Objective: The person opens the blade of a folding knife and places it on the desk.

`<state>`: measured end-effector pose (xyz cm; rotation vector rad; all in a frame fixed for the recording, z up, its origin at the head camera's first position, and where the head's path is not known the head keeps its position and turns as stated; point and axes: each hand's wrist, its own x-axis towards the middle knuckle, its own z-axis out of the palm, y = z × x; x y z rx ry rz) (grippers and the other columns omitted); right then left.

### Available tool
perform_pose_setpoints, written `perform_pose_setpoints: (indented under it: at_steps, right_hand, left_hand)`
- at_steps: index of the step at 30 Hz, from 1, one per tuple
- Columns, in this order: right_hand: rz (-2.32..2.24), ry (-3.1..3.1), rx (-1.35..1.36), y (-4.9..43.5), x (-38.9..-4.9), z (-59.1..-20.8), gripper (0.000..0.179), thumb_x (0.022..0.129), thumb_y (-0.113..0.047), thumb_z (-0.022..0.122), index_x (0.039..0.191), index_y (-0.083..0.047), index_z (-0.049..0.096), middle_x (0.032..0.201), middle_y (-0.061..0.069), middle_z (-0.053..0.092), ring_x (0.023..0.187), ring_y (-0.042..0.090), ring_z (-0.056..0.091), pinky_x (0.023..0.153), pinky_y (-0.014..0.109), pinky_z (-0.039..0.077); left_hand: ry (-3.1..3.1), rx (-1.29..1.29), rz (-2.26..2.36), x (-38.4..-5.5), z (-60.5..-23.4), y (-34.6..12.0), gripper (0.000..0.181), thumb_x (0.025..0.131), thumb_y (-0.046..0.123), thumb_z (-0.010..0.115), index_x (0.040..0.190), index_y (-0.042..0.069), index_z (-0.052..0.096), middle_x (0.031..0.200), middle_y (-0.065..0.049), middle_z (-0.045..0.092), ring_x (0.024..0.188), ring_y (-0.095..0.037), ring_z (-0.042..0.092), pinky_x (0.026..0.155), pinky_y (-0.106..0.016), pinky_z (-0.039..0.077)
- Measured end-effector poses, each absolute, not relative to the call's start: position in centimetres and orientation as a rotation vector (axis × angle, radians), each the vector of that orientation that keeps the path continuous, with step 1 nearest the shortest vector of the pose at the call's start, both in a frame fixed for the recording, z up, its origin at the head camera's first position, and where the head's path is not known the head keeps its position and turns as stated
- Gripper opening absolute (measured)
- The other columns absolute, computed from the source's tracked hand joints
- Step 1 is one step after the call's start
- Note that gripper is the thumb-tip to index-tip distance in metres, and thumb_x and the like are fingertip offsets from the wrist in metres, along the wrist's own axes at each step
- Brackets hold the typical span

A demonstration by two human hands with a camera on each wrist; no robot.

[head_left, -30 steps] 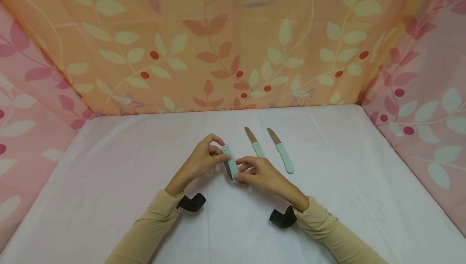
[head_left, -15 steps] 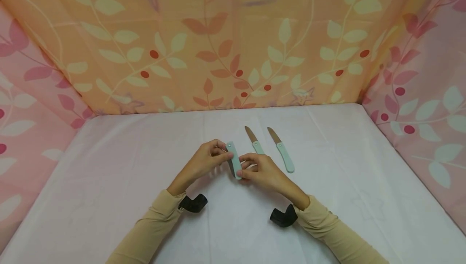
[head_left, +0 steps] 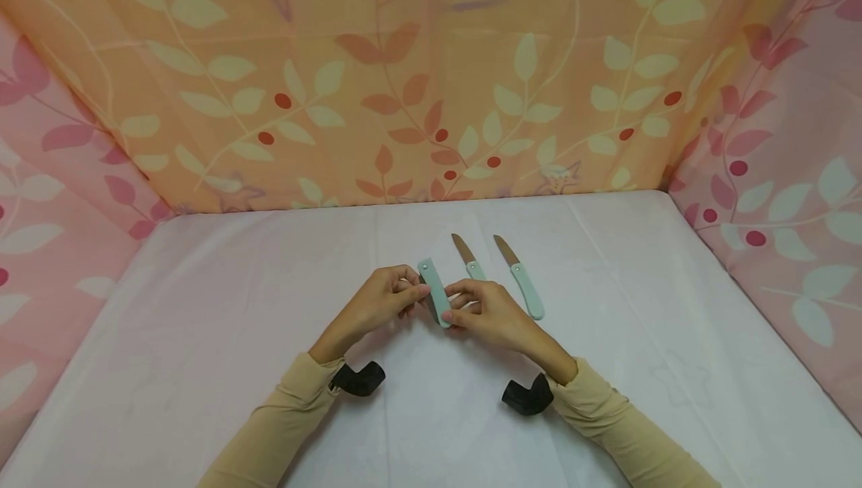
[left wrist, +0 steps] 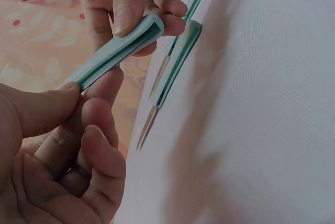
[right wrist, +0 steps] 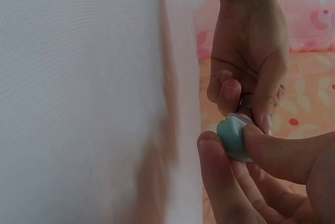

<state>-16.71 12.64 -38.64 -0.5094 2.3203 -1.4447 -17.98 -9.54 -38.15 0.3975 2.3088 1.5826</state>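
Note:
A folding knife (head_left: 436, 295) with a pale green handle is held above the table between both hands. My left hand (head_left: 385, 298) pinches it near the riveted end, thumb on the near face. My right hand (head_left: 490, 313) grips the other end between thumb and fingers. A dark strip of the blade shows along the handle's left side in the head view. From the left wrist, the knife (left wrist: 123, 48) shows a darker green slot along its edge. In the right wrist view, only the rounded butt of the knife (right wrist: 231, 137) shows, between thumb and finger.
Two similar knives lie opened on the white cloth beyond my right hand. The nearer knife (head_left: 463, 248) is partly hidden by that hand; the other knife (head_left: 527, 291) lies to its right. Patterned fabric walls (head_left: 417, 84) stand at the back and sides of the table (head_left: 269, 263).
Both hands have shifted slightly right and away with the knife. The left forefinger has moved from the knife's riveted end down to its left side. The two knives on the cloth stay put.

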Motion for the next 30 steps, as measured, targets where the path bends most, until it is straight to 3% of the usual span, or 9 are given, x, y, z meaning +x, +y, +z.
perform_pose_setpoints:
  at_steps: [9,21,30]
  right_hand:
    - [-1.438,2.323,-0.594,13.17,-16.93,-38.43,0.037,0.093,-0.009,0.068,0.125,0.006,0.059,0.095,0.018,0.073,0.078,0.025,0.075,0.066,0.028,0.056]
    - [-1.484,2.334,-0.546,13.66,-17.46,-38.28,0.036,0.093,-0.008,0.067,0.125,0.007,0.061,0.093,0.018,0.073,0.077,0.027,0.074,0.069,0.035,0.059]
    - [-1.564,2.295,-0.476,13.47,-17.20,-38.09,0.038,0.093,-0.003,0.067,0.127,0.010,0.058,0.095,0.020,0.071,0.082,0.031,0.074,0.071,0.038,0.060]
  left_hand:
    - [2.290,0.407,1.628,-17.71,-38.00,-9.45,0.014,0.098,0.011,0.061,0.094,-0.001,0.055,0.078,-0.021,0.069,0.061,-0.012,0.052,0.058,-0.023,0.044]
    - [2.291,0.424,1.677,-17.82,-38.14,-9.40,0.013,0.097,0.011,0.061,0.090,0.000,0.056,0.085,-0.024,0.072,0.066,-0.019,0.056,0.061,-0.025,0.048]
    - [2.313,0.442,1.633,-17.96,-38.22,-9.32,0.018,0.100,0.019,0.058,0.101,0.001,0.059,0.091,-0.021,0.074,0.070,-0.025,0.061,0.060,-0.027,0.048]
